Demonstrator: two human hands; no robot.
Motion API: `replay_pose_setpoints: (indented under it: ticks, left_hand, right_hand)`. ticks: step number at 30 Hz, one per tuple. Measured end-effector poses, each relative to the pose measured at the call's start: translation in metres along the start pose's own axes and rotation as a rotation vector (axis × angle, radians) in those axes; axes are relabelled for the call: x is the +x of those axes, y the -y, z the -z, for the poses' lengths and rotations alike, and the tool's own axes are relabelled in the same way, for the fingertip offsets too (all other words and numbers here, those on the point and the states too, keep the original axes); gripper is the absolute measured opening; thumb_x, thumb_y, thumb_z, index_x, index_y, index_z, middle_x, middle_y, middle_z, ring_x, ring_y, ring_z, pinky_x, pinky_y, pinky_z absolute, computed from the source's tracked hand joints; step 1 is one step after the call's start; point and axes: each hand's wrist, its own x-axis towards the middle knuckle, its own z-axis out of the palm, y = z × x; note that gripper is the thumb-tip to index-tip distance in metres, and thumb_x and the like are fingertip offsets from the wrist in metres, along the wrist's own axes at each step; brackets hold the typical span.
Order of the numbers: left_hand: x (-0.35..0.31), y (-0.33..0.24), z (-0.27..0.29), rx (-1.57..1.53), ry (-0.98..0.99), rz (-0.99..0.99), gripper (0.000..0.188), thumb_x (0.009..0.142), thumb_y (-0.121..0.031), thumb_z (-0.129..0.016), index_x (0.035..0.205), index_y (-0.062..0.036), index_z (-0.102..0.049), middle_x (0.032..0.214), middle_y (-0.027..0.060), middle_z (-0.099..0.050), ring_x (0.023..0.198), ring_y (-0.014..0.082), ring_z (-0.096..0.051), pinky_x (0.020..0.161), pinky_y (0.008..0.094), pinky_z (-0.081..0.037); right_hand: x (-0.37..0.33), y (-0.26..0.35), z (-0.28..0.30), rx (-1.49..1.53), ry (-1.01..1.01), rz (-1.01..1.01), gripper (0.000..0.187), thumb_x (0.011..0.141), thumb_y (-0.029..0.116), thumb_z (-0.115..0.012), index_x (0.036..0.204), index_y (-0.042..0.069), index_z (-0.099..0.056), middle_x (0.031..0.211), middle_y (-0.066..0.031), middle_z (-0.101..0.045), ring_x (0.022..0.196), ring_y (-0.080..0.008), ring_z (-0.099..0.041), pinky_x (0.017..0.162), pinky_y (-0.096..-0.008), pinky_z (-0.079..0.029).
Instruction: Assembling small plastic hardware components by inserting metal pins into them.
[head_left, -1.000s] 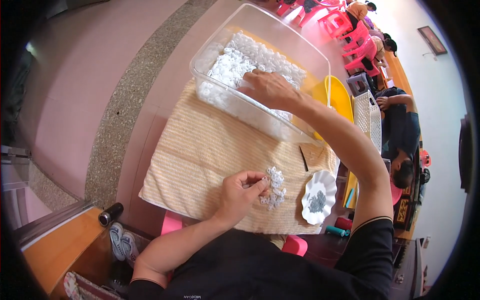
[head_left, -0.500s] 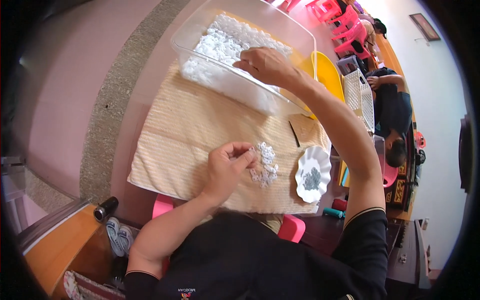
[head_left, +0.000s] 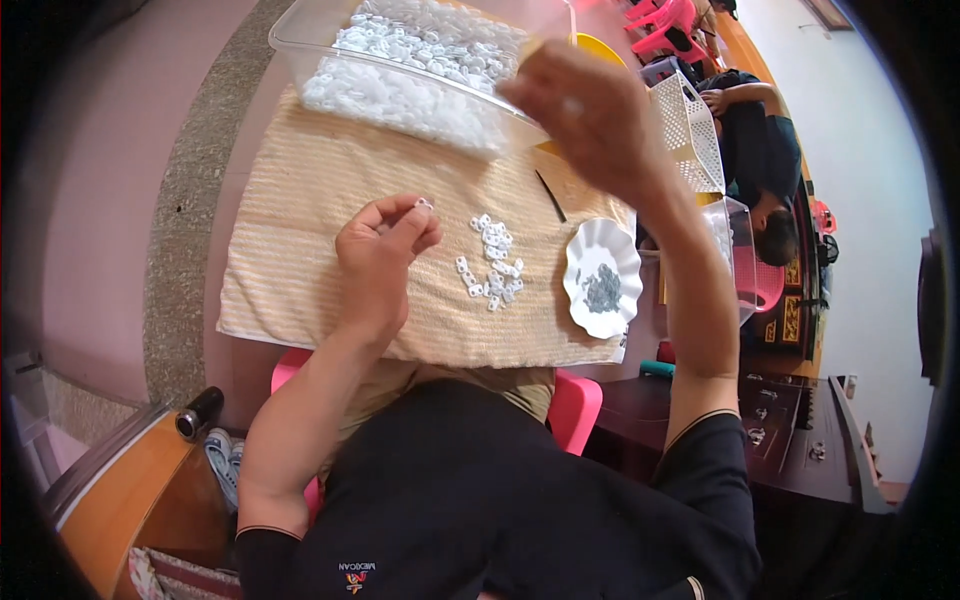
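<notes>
Well left of the scalloped white dish [head_left: 605, 240], the left hand [head_left: 374, 248] is curled, thumb and forefinger pinched on 1 small white plastic link [head_left: 424, 204]. And the right hand [head_left: 592, 118]: up in the air beyond the dish, forearm passing to its right, fingers bunched, all blur; can't tell whether it grips anything! Loose links [head_left: 496, 262] lie scattered just left of the dish, on the striped towel [head_left: 300, 180].

Bare towel [head_left: 330, 150] between my left hand [head_left: 372, 248] and the clear bin [head_left: 292, 44]; rightward, white links [head_left: 495, 240], thin black stick [head_left: 551, 196], scalloped dish [head_left: 598, 238] obstruct.
</notes>
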Motion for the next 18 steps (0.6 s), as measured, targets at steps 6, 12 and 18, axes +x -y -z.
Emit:
replay_pose_setpoints:
  ticks: [6, 12, 18]
  left_hand:
    - [0.003, 0.002, -0.001, -0.065, -0.071, -0.084, 0.013, 0.086, -0.001, -0.064, 0.098, 0.0021, -0.059, 0.086, 0.0071, -0.063, 0.075, 0.0126, -0.062, 0.071, 0.0251, -0.055]
    - [0.002, 0.001, 0.002, -0.108, -0.068, -0.124, 0.013, 0.086, 0.000, -0.064, 0.097, 0.0015, -0.058, 0.087, 0.0077, -0.063, 0.074, 0.0126, -0.062, 0.070, 0.0248, -0.055]
    - [0.004, 0.000, 0.001, -0.112, -0.055, -0.122, 0.015, 0.086, 0.000, -0.064, 0.098, 0.0022, -0.057, 0.087, 0.0082, -0.063, 0.074, 0.0126, -0.062, 0.068, 0.0245, -0.055]
  right_hand:
    - [-0.082, 0.001, -0.060, -0.008, 0.191, -0.164, 0.024, 0.089, 0.029, -0.063, 0.081, 0.006, -0.058, 0.081, -0.0136, -0.058, 0.066, -0.0345, -0.060, 0.059, -0.0428, -0.048]
    - [-0.104, 0.001, -0.097, -0.128, 0.344, -0.189, 0.027, 0.090, 0.030, -0.060, 0.080, 0.005, -0.056, 0.082, -0.0139, -0.057, 0.068, -0.0334, -0.060, 0.058, -0.0435, -0.047]
    - [-0.102, 0.000, -0.108, -0.239, 0.390, -0.163, 0.022, 0.088, 0.029, -0.060, 0.085, 0.008, -0.060, 0.087, -0.0115, -0.058, 0.072, -0.0310, -0.063, 0.059, -0.0411, -0.050]
